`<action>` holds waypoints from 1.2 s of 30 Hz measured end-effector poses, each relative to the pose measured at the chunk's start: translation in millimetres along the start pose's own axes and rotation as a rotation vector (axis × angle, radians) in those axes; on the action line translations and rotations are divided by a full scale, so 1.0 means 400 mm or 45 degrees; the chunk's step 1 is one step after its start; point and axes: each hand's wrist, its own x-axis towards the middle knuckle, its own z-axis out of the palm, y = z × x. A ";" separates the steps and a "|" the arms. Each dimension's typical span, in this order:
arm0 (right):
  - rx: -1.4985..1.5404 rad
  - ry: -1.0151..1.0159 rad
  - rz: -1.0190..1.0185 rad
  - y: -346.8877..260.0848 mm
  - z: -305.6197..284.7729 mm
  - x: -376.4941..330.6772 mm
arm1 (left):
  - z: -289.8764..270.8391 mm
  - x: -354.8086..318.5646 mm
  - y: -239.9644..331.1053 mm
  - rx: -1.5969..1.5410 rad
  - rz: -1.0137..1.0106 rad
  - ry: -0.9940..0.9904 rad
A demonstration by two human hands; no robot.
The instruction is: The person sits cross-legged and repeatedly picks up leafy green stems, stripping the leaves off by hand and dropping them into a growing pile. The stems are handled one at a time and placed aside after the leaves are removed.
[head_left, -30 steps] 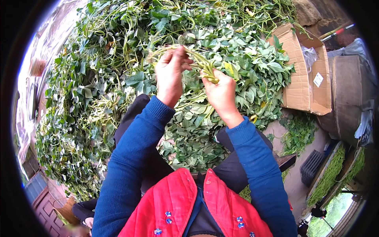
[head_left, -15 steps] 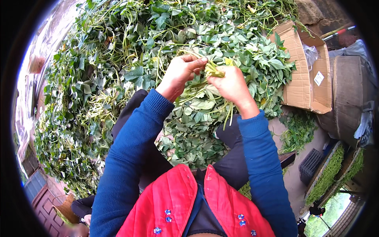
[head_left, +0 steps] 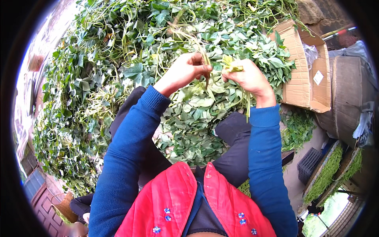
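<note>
My left hand (head_left: 186, 72) is closed around a thin leafy vine (head_left: 196, 42), which trails up and to the left from my fingers, partly blurred. A bunch of pale green stems (head_left: 233, 66) is gripped in my right hand (head_left: 250, 79), its cut-looking ends showing at the thumb and a few stems hanging below the palm. A narrow gap parts the two hands. Under and around them lies a large heap of green leafy vines (head_left: 94, 67), with a pile of loose leaves (head_left: 197, 126) between my knees.
At the right stands an opened cardboard box (head_left: 294, 67) beside a large brown container (head_left: 351, 94). Farther down are a dark plastic crate (head_left: 310, 164) and trays of thin green stems (head_left: 325, 172). A woven basket (head_left: 66, 207) and part of another person (head_left: 81, 207) are at the lower left.
My hands have drawn apart, the right hand moving to the right with its stems. The vine in my left hand now swings up above the fingers.
</note>
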 end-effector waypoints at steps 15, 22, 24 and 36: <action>-1.009 -0.154 0.215 0.028 0.005 -0.004 | -0.074 -0.075 0.060 0.054 -0.235 -0.362; 0.395 0.272 -0.204 0.015 0.067 -0.022 | -0.092 -0.072 0.039 -0.142 -0.002 -0.304; 0.418 0.301 -0.231 -0.021 0.127 -0.007 | -0.077 -0.068 0.046 -0.145 -0.006 -0.281; 0.631 0.195 -0.078 -0.038 0.167 -0.001 | -0.049 -0.028 0.014 -0.362 -0.178 -0.134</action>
